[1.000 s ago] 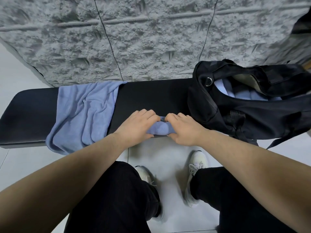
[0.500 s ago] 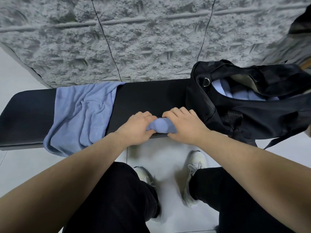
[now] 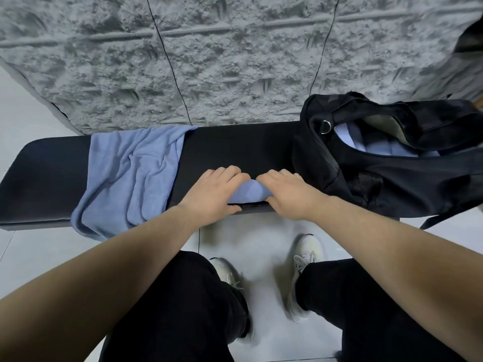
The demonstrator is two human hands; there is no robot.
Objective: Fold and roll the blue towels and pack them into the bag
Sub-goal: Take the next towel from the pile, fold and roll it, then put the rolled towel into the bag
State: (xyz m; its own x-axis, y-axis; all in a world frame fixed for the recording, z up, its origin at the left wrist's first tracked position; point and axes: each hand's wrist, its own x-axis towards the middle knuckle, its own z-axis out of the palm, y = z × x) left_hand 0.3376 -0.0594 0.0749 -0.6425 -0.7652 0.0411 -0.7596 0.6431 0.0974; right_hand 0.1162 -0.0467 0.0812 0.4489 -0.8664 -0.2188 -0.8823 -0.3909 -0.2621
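Head view, left grip: the left hand (image 3: 213,190) lies knuckles-up on the rolled blue towel (image 3: 248,192), fingers curled over its far side and thumb along the near edge, so the grip holds the roll's left end.
Head view, right grip: the right hand (image 3: 288,195) mirrors it on the roll's right end, fingers bent over the top and thumb tucked under the near side; the two sets of fingertips almost meet above the roll.
Rolled towel: a short, tight blue roll, only its middle showing between the two grips; it sits at the near edge of the black desk (image 3: 235,147).
Loose towel: left of the left grip, close beside that wrist but not touching the roll, a second blue towel (image 3: 130,176) lies rumpled across the desk, its near corner hanging over the front edge.
Bag: just right of the right grip stands the black bag (image 3: 366,178) on the desk's right end, its mouth open upward; pale blue cloth (image 3: 379,150) shows inside it, and a metal ring (image 3: 326,126) hangs by the opening. Whether the right hand touches the bag I cannot tell.
Behind the grips: a rough grey wall (image 3: 235,61) with thin dark seams rises straight from the desk's far edge.
Below the grips: black trouser legs and two white shoes (image 3: 304,257) stand on a pale tiled floor (image 3: 34,257).
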